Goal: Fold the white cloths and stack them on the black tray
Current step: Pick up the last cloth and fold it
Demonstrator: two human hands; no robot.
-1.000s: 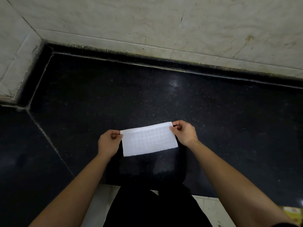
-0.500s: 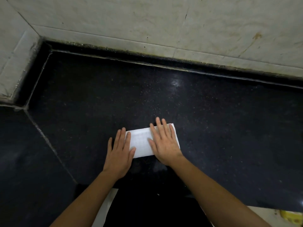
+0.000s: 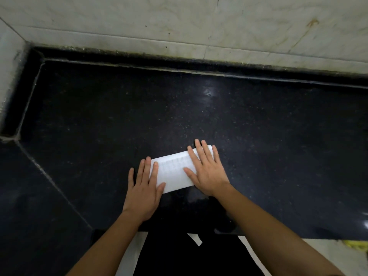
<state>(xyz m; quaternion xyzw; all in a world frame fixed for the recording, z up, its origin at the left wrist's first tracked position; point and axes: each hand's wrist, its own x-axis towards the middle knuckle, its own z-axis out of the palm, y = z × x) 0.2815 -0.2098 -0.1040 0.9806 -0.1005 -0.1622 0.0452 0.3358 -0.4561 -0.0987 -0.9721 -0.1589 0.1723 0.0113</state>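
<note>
Broadly, a pale marbled wall [image 3: 179, 26] ran across beyond the left hand [image 3: 142, 193] and the right hand [image 3: 207, 172], turning a corner far out on the left hand's side. Below it lay a black speckled table [image 3: 278, 126], glossy, with a glare spot beyond the right hand and a thin seam [image 3: 49, 176] running diagonally out past the left hand. Nearer the person than the hands, dark clothing [image 3: 189, 255] filled the middle, with strips of pale floor [image 3: 318, 253] on either side. A small blurred yellow thing [image 3: 356, 245] sat well off on the right hand's side; what it was could not be told. Two bare forearms [image 3: 268, 232] reached in onto the table.

The left hand lay flat, fingers straight and close together, gripping nothing. Its forefinger and thumb pressed on the left end of a white cloth [image 3: 173, 172], while its other fingers rested on bare table just beside it. The right hand lay flat too, fingers straight and slightly spread, pressing over the cloth's right end, with its fingertips at the far edge.

The cloth lay flat on the table, under and between the two hands. It was a folded oblong, slightly slanted, its right end farther off than its left. A faint grid showed on the strip between the hands.
</note>
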